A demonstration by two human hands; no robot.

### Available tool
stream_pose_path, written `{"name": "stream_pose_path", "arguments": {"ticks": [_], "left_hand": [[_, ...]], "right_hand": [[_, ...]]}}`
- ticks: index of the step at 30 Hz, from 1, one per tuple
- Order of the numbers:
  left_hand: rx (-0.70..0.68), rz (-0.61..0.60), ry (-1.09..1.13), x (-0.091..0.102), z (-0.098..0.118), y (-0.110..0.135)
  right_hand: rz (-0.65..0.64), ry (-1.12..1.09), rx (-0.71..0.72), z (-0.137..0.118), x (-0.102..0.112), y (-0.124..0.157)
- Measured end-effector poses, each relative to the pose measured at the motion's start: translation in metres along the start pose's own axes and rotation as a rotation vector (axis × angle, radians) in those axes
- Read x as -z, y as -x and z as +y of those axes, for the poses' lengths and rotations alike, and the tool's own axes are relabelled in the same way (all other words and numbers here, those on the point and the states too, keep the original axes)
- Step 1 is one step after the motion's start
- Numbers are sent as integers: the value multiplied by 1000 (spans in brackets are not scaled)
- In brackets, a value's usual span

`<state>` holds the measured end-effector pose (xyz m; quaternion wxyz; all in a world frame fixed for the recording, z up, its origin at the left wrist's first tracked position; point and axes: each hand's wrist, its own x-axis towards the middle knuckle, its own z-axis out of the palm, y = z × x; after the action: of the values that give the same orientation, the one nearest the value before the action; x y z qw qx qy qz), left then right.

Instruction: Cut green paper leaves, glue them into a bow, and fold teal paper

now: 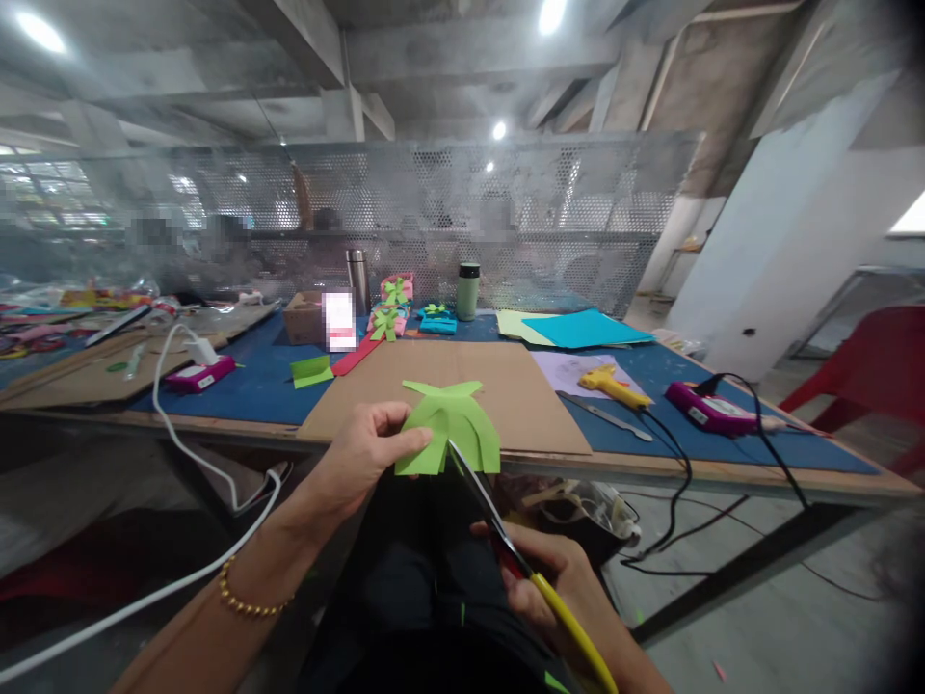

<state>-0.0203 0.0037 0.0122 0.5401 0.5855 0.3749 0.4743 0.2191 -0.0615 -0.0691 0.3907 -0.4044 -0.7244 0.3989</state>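
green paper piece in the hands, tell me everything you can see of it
The green paper piece is bright lime and looks like thin craft paper. It has two pointed arms spreading at the top and rounded, creased lobes fanning out below. It is held in the air in front of the table edge, with the cardboard sheet behind it. The left hand pinches its lower left lobe. The blades of the scissors, held by the right hand, meet its lower edge near the middle.

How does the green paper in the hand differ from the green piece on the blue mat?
The held paper is cut with pointed flaps; the mat piece is a plain folded rectangle. The held paper is pinched by the left hand, scissors at its edge; the mat piece lies untouched. Both are light green.
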Motion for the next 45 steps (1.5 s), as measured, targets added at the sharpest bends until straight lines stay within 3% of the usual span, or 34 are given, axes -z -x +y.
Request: {"name": "stream_pose_path", "arguments": {"ticks": [13, 18, 20, 23, 26, 29, 36, 45], "left_hand": [[9, -18, 33, 2, -3, 1], [-45, 87, 82, 4, 0, 0], [-75, 147, 132, 2, -1, -1], [-69, 191, 226, -7, -7, 0], [-22, 173, 292, -24, -15, 5], [6, 133, 328, -39, -22, 9], [-4, 82, 319, -50, -30, 14], [9, 75, 321, -52, -31, 16]], "right_hand": [[-39, -34, -45, 9, 1, 2], [-93, -80, -78, 11, 6, 9], [-36, -175, -98, 16, 4, 11], [171, -523, -129, 19, -6, 4], [376, -882, -49, 11, -21, -18], [479, -1041, 57, -2, -32, -42], [526, -1003, 94, -20, -43, -55], [493, -943, 62, -11, -42, -53]]}}
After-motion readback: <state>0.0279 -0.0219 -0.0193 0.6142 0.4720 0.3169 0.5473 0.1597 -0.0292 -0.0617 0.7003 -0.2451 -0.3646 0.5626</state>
